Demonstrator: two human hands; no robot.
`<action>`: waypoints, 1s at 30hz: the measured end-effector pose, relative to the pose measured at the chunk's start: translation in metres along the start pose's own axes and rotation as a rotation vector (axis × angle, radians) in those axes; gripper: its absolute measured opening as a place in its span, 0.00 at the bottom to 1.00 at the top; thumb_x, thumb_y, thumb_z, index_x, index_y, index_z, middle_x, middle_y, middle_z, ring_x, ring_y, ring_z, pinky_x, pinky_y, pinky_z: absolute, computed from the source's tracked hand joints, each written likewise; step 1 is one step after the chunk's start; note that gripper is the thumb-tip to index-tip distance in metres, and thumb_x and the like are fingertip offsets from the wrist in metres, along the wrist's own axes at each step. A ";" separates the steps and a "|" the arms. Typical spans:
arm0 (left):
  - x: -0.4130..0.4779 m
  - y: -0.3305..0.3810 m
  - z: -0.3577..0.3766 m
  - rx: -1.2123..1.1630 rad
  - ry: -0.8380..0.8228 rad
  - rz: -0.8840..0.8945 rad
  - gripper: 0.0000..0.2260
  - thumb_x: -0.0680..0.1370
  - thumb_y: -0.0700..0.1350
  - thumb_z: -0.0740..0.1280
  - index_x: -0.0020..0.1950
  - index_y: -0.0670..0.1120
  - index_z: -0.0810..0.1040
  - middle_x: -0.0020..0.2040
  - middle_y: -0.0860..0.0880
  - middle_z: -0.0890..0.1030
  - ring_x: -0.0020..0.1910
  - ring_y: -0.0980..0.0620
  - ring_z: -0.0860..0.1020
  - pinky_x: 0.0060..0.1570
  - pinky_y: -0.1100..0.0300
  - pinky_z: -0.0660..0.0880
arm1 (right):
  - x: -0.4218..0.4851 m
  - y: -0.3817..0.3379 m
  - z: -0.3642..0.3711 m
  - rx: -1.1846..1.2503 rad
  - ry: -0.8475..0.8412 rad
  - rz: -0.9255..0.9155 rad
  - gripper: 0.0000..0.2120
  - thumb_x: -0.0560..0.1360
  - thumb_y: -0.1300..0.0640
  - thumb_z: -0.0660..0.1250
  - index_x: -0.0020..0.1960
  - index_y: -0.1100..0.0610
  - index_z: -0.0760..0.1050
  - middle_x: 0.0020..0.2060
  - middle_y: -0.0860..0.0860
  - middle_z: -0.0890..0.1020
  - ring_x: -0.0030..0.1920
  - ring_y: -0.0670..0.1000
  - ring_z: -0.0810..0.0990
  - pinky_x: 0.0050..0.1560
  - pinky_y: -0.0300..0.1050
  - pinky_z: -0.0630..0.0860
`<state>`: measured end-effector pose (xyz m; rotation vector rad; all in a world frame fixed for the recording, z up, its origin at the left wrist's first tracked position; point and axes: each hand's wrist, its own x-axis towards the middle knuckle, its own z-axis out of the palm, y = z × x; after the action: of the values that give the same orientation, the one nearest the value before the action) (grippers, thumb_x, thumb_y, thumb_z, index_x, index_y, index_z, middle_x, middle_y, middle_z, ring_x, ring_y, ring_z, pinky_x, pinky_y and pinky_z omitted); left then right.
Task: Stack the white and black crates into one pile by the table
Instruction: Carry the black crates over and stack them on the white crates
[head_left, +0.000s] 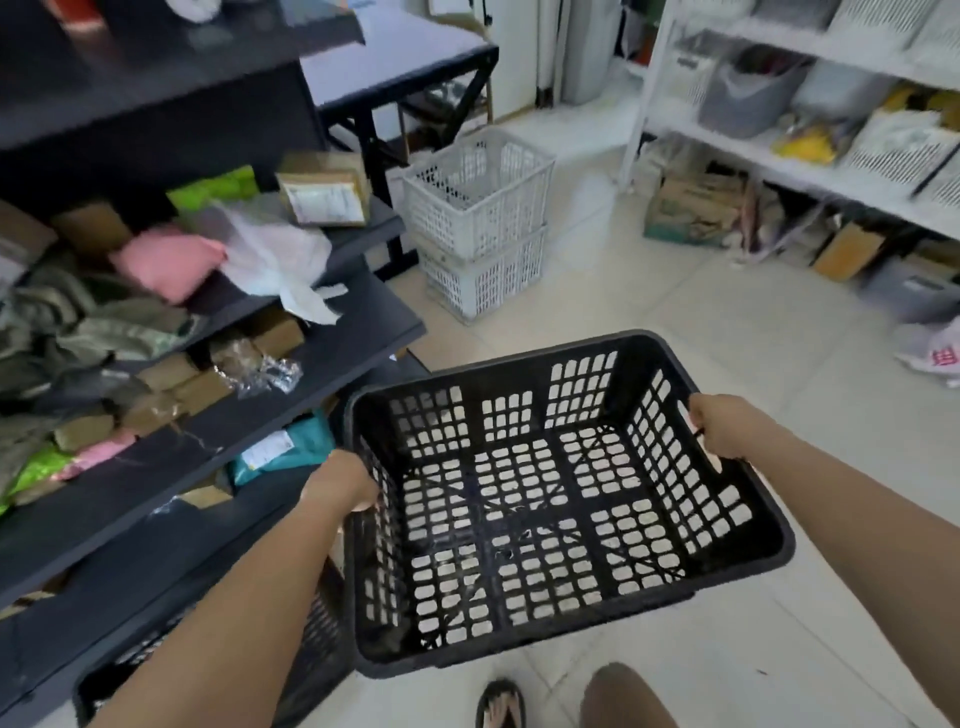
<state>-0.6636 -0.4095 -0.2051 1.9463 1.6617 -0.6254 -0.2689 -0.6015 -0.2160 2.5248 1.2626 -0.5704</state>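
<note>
I hold an empty black crate (550, 499) in the air above the tiled floor, tilted slightly. My left hand (340, 480) grips its left rim and my right hand (719, 423) grips its right rim. Further ahead, two white crates (478, 218) stand stacked one on the other on the floor, beside the leg of a dark table (395, 62). Another black crate (311, 654) sits low at the left, partly hidden under my left arm.
A dark shelving unit (218, 395) full of parcels and bags runs along the left. White shelves (810, 156) with baskets and boxes line the right wall. A cardboard box (696, 208) and bags lie on the floor beneath them. My sandalled foot (501, 706) shows at the bottom.
</note>
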 end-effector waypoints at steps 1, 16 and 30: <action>0.008 0.018 -0.011 0.006 -0.021 -0.012 0.20 0.79 0.39 0.58 0.69 0.31 0.66 0.64 0.35 0.74 0.58 0.37 0.79 0.46 0.51 0.78 | 0.014 0.009 -0.015 0.014 0.013 -0.003 0.09 0.71 0.67 0.59 0.47 0.54 0.64 0.52 0.59 0.79 0.54 0.59 0.78 0.53 0.49 0.77; 0.174 0.311 -0.207 -0.080 0.145 -0.051 0.10 0.81 0.42 0.59 0.47 0.37 0.76 0.46 0.41 0.79 0.48 0.41 0.81 0.46 0.54 0.81 | 0.339 0.134 -0.257 -0.008 0.046 -0.085 0.08 0.72 0.66 0.59 0.47 0.55 0.66 0.47 0.56 0.75 0.53 0.56 0.78 0.47 0.41 0.70; 0.403 0.431 -0.399 -0.200 0.301 -0.085 0.16 0.78 0.53 0.61 0.48 0.40 0.77 0.45 0.44 0.80 0.43 0.44 0.80 0.44 0.55 0.80 | 0.634 0.087 -0.465 -0.032 0.080 -0.134 0.10 0.73 0.68 0.58 0.50 0.57 0.70 0.50 0.57 0.77 0.49 0.54 0.75 0.49 0.43 0.72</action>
<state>-0.1690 0.0958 -0.1203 1.9023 1.9144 -0.1905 0.2530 -0.0215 -0.0863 2.4733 1.4664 -0.4778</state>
